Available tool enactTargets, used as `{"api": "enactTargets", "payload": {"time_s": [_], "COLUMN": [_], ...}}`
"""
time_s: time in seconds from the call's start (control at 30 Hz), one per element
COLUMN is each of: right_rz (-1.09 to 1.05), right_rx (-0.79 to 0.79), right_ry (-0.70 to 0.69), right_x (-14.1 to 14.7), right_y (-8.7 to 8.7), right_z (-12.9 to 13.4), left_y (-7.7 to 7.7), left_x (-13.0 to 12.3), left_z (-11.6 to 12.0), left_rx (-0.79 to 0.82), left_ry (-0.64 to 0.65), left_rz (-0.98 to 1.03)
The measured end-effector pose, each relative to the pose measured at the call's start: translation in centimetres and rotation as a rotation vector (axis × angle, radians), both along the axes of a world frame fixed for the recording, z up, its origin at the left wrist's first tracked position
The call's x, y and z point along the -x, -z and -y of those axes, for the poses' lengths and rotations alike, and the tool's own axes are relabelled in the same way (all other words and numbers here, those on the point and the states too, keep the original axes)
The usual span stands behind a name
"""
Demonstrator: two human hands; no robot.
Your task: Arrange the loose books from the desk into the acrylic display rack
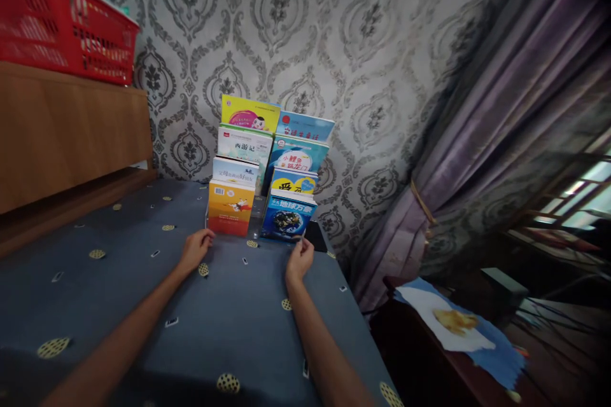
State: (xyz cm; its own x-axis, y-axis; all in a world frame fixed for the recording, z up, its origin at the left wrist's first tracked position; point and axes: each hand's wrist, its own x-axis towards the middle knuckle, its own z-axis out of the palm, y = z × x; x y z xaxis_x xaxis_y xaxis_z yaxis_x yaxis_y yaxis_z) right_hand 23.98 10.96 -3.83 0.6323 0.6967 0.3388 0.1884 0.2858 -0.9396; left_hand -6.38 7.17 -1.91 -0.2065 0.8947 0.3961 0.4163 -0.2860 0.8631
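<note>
Two columns of children's books stand upright in rising tiers on a mostly hidden book stand (256, 227), which looks clear. An orange book (229, 206) is at the front left, and a blue book with a globe picture (287, 217) at the front right. Behind them rise several others, including a yellow book (251, 114) and a light blue book (305, 126). My left hand (195, 250) is closed, fingertips at the stand's front left corner beside the orange book. With thumb and fingers pinched, my right hand (300, 259) grips the front right edge below the blue book.
Dark grey patterned cloth (143, 235) covers the surface. A black flat thing (316, 236) lies right of the books. At left, a red basket (67, 22) sits on a wooden cabinet (71, 130). Purple curtain (405, 229) and a side table with blue cloth (506, 356) are at right.
</note>
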Motion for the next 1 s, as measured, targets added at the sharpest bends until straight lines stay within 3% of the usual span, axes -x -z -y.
{"api": "enactTargets", "payload": {"time_s": [0.1,0.2,0.37,0.6,1.0], "right_rz": [0.085,0.148,0.208,0.136,0.152], "right_rx": [-0.024,-0.047,-0.116,-0.185,-0.209], "right_ry": [0.064,0.055,-0.028,-0.132,-0.21], "right_x": [-1.1,-1.7,-1.7,-1.8,-2.1], "right_y": [-0.9,-1.9,-2.4,-2.3,-2.6], "right_z": [-1.0,-2.0,-3.0,-3.9,-4.4], "left_y": [-0.7,-1.5,-2.3,-3.1,-2.6], "left_x": [-4.5,-9.4,-14.5,-15.5,-17.2], "left_z": [0.6,0.2,-2.1,-5.0,-5.8], "left_rx": [-0.067,-0.283,-0.362,-0.244,-0.3], "left_ry": [0.134,0.23,0.167,0.042,0.021], "left_rz": [-0.072,-0.166,-0.163,-0.234,-0.259]}}
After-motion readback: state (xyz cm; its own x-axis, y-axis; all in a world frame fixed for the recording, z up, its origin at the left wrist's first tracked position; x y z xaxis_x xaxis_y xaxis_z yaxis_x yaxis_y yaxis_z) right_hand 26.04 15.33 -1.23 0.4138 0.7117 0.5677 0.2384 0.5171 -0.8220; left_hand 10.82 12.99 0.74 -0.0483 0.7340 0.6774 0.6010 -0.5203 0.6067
